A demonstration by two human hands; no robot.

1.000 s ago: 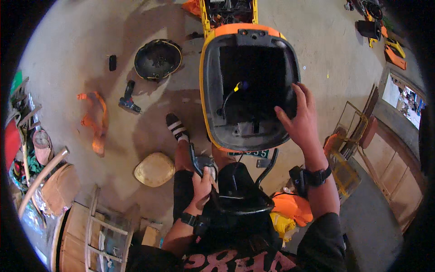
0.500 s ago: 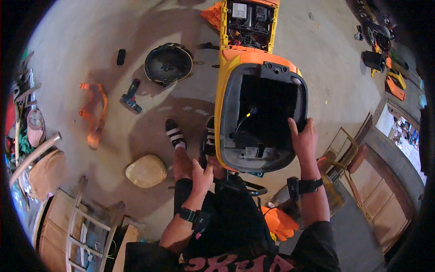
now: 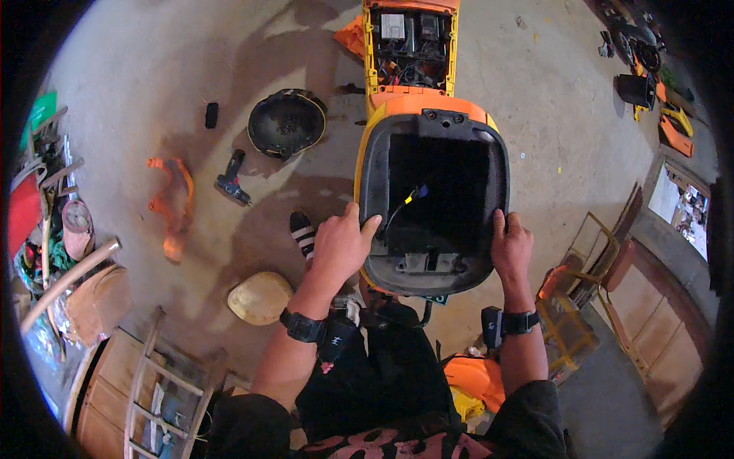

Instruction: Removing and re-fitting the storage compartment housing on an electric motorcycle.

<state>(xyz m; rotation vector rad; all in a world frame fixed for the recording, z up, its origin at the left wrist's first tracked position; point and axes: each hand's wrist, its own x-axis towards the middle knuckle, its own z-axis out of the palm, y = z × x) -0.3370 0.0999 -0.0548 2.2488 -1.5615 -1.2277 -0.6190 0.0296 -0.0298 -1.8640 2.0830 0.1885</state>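
A large black plastic storage tub (image 3: 434, 205) with an orange outer shell sits in front of me, open side up, with loose wires and a yellow and blue connector inside. My left hand (image 3: 341, 246) grips its left rim. My right hand (image 3: 511, 249) grips its right rim near the bottom corner. Both wrists wear black bands. Beyond the tub stands an orange scooter frame (image 3: 410, 47) with exposed wiring and electronics.
On the concrete floor lie a black helmet (image 3: 287, 122), a cordless drill (image 3: 232, 180), an orange plastic panel (image 3: 170, 205), a tan dome-shaped cover (image 3: 260, 297) and a small black block (image 3: 211, 115). Wooden frames stand lower left, orange parts at right.
My left hand let go of the dark object near my lap and rose to the tub's left rim. My right hand slid down the right rim. The view shifted toward the scooter.
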